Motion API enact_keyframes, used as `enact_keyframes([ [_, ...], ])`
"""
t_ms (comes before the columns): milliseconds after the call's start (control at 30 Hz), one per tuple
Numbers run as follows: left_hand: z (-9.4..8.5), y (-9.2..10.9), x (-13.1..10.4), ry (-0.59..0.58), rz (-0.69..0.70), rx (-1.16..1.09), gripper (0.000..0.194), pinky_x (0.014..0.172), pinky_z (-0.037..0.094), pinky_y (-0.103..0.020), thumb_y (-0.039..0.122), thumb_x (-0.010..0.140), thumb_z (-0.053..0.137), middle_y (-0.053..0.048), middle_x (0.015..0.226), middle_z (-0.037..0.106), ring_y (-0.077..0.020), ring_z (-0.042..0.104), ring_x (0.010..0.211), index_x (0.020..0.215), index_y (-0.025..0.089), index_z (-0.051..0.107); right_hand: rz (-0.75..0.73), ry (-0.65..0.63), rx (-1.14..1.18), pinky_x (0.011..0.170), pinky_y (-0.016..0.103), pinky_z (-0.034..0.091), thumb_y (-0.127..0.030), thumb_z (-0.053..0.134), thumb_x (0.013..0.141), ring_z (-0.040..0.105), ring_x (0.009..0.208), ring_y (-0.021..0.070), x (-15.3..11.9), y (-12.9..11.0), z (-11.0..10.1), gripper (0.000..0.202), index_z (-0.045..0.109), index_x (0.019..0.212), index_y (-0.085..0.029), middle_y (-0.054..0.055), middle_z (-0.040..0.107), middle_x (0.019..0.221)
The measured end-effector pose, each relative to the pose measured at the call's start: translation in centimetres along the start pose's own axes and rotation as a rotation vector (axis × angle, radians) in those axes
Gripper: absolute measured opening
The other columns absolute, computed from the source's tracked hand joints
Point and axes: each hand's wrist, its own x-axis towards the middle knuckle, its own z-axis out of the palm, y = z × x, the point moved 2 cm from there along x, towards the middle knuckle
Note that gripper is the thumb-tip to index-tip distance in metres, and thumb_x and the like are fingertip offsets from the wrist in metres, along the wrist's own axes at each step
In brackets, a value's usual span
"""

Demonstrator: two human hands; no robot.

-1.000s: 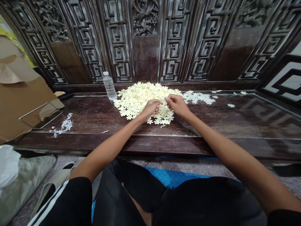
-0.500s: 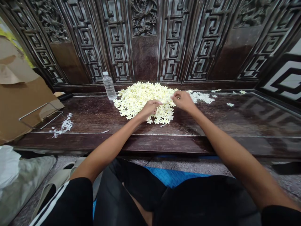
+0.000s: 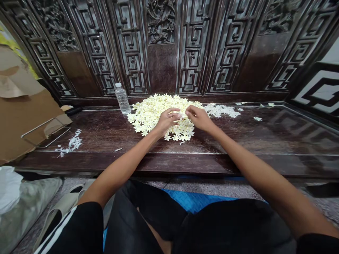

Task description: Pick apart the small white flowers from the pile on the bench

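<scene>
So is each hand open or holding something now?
Left hand: fingers parted; cannot tell if it holds anything.
Right hand: fingers curled; cannot tell either.

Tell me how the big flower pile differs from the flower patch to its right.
The flower pile looks pale yellow; the flower patch looks whiter. The flower pile is larger than the flower patch. The flower pile is heaped, while the flower patch lies flatter. Both consist of flower-shaped pieces on the dark wooden surface.

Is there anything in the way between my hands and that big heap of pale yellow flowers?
Nothing visible stands between your left hand or right hand and the flower heap. The bottle stands at its left edge, clear of both.
</scene>
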Motion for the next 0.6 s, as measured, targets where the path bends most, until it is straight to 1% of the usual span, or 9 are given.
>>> enact_keyframes([
  [33,0.0,-0.2,0.1,-0.009,-0.013,-0.068,0.042,0.078,0.055,-0.027,0.025,0.078,0.09,-0.006,0.097,0.071,-0.0156,0.07,0.091,0.111,0.016,0.067,-0.035,-0.019,0.0,0.065,0.033,0.041,-0.038,0.05,0.104,0.056,0.069,0.0212,-0.2,-0.9,0.6,0.02,0.058,0.094,-0.024,0.003,0.064,0.078],
  [100,-0.1,-0.5,0.4,0.003,-0.021,-0.187,0.039,0.08,0.054,-0.026,0.023,0.078,0.09,-0.005,0.097,0.073,-0.0148,0.071,0.093,0.107,0.015,0.067,-0.075,-0.014,0.005,0.065,0.033,0.036,-0.041,0.043,0.109,0.052,0.067,0.0208,-0.6,-2.1,1.3,0.023,0.053,0.095,-0.025,0.001,0.058,0.075],
  [167,-0.2,-0.8,0.6,0.036,-0.017,-0.262,0.034,0.08,0.053,-0.025,0.02,0.079,0.089,-0.004,0.098,0.073,-0.0142,0.072,0.094,0.104,0.015,0.066,-0.101,0.016,0.02,0.066,0.034,0.034,-0.043,0.039,0.111,0.05,0.069,0.0209,-1.0,-2.7,1.4,0.026,0.049,0.095,-0.025,0.001,0.054,0.076],
  [233,-0.1,-0.9,0.6,0.045,-0.026,-0.288,0.031,0.08,0.052,-0.024,0.019,0.081,0.087,-0.004,0.096,0.072,-0.0139,0.073,0.095,0.104,0.015,0.066,-0.119,0.027,0.03,0.068,0.034,0.034,-0.048,0.037,0.111,0.05,0.071,0.0213,-1.2,-2.9,1.3,0.029,0.046,0.095,-0.025,0.001,0.054,0.08],
  [333,0.2,-0.9,0.4,0.023,-0.059,-0.276,0.033,0.079,0.052,-0.024,0.02,0.083,0.086,-0.004,0.097,0.073,-0.0135,0.072,0.093,0.108,0.016,0.065,-0.127,0.007,0.03,0.068,0.034,0.035,-0.054,0.037,0.111,0.051,0.074,0.0218,-1.2,-3.0,1.3,0.034,0.045,0.095,-0.025,0.003,0.056,0.084],
  [433,0.4,-1.0,0.0,0.033,-0.077,-0.225,0.035,0.073,0.051,-0.023,0.022,0.083,0.086,-0.004,0.097,0.073,-0.0133,0.071,0.088,0.109,0.017,0.064,-0.12,0.017,0.018,0.067,0.034,0.035,-0.056,0.04,0.11,0.051,0.075,0.0221,-1.3,-3.2,1.5,0.035,0.045,0.093,-0.025,0.004,0.057,0.085],
  [500,0.5,-1.0,-0.2,0.055,-0.044,-0.15,0.032,0.07,0.05,-0.022,0.027,0.083,0.086,-0.004,0.097,0.072,-0.0134,0.07,0.087,0.105,0.017,0.064,-0.111,0.036,-0.013,0.067,0.034,0.035,-0.055,0.04,0.11,0.051,0.075,0.0224,-1.4,-3.3,1.7,0.035,0.044,0.092,-0.025,0.004,0.058,0.084],
  [600,0.4,-0.9,-0.2,0.066,0.045,-0.026,0.03,0.068,0.049,-0.02,0.034,0.083,0.086,-0.003,0.097,0.068,-0.0122,0.067,0.086,0.096,0.016,0.066,-0.099,0.056,-0.068,0.067,0.035,0.034,-0.054,0.038,0.111,0.051,0.075,0.0225,-1.5,-3.4,1.9,0.035,0.044,0.092,-0.025,0.005,0.058,0.085],
])
